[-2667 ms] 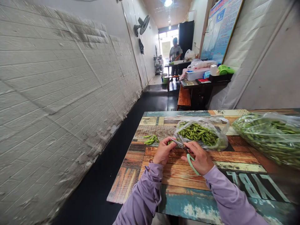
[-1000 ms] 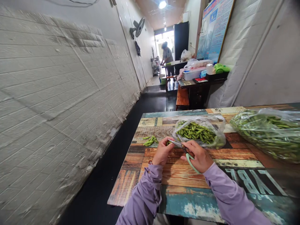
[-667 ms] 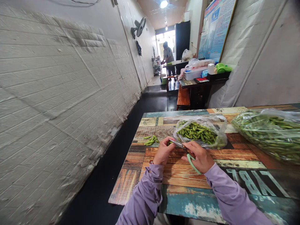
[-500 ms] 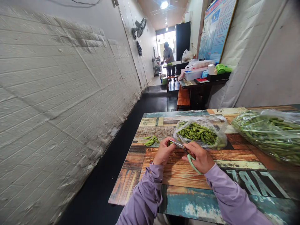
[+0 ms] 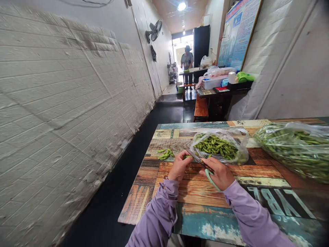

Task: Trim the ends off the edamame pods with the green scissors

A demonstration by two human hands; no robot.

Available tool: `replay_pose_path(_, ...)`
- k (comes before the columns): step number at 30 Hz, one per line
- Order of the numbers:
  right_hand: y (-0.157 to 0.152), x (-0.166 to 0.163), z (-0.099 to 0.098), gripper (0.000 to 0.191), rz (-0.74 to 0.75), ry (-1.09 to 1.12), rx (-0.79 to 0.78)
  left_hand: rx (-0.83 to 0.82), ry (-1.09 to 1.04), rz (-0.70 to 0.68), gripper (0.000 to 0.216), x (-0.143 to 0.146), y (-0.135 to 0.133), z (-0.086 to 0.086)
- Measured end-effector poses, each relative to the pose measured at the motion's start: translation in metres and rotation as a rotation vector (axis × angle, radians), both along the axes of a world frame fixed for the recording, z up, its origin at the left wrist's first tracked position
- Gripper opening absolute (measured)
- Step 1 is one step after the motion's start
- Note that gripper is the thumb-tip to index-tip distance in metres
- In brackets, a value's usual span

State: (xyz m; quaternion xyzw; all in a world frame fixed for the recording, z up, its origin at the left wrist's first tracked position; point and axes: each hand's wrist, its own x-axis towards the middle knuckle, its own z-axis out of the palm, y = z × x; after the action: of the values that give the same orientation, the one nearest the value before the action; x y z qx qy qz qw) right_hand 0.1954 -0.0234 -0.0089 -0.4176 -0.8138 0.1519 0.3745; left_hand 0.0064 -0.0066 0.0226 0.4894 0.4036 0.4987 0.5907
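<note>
My right hand (image 5: 219, 172) grips a pair of scissors (image 5: 212, 179) with pale green handles, the blades pointing up and left. Close to the blade tips, my left hand (image 5: 180, 165) pinches a green soybean pod (image 5: 187, 156), mostly hidden by the fingers. Just beyond both hands lies an open clear plastic bag (image 5: 244, 145) filled with green pods (image 5: 216, 144). A small pile of pods (image 5: 166, 155) rests on the table to the left of the bag.
A larger clear bag of pods (image 5: 295, 151) sits at the right of the patchwork wooden table (image 5: 195, 193). Behind are a wooden bench (image 5: 201, 107) and another table with a plastic box (image 5: 213, 82). A person (image 5: 187, 61) stands far back by a table.
The scissor blades have turned slightly at the left fingertips, while both hands stay in nearly the same place. The person in the back has straightened and shifted right.
</note>
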Motion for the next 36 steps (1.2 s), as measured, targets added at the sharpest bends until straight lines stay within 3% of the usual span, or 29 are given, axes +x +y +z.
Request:
replay_pose_path(4, 0.004, 0.003, -0.002, 0.041, -0.048, 0.035, 0.042, -0.057, -0.065, 0.009, 0.023, -0.001, 0.000, 0.003)
replay_pose_path(10, 0.013, 0.013, -0.001, 0.042, -0.353, 0.218, 0.076, -0.206, -0.342, 0.155, 0.031, -0.007, 0.009, 0.004)
replay_pose_path(16, 0.017, 0.016, -0.004, 0.043, -0.366, 0.320, -0.029, -0.194, -0.329, 0.137, 0.025, -0.006, 0.013, -0.002)
replay_pose_path(20, 0.015, 0.012, -0.002, 0.044, -0.378, 0.334, -0.030, -0.114, -0.097, 0.086, 0.021, 0.005, 0.023, -0.002)
replay_pose_path(25, 0.015, 0.011, -0.001, 0.043, -0.370, 0.338, -0.023, 0.265, 0.752, 0.166, 0.016, 0.024, 0.041, -0.008)
replay_pose_path(28, 0.016, 0.011, -0.001, 0.043, -0.361, 0.323, -0.009, 0.353, 1.121, 0.193, 0.016, 0.030, 0.042, -0.016)
replay_pose_path(32, 0.015, 0.010, 0.002, 0.041, -0.359, 0.318, 0.020, 0.370, 1.204, 0.167, 0.013, 0.029, 0.037, -0.025)
replay_pose_path(36, 0.014, 0.011, 0.005, 0.039, -0.371, 0.336, 0.027, 0.372, 0.909, 0.205, 0.007, 0.020, 0.036, -0.029)
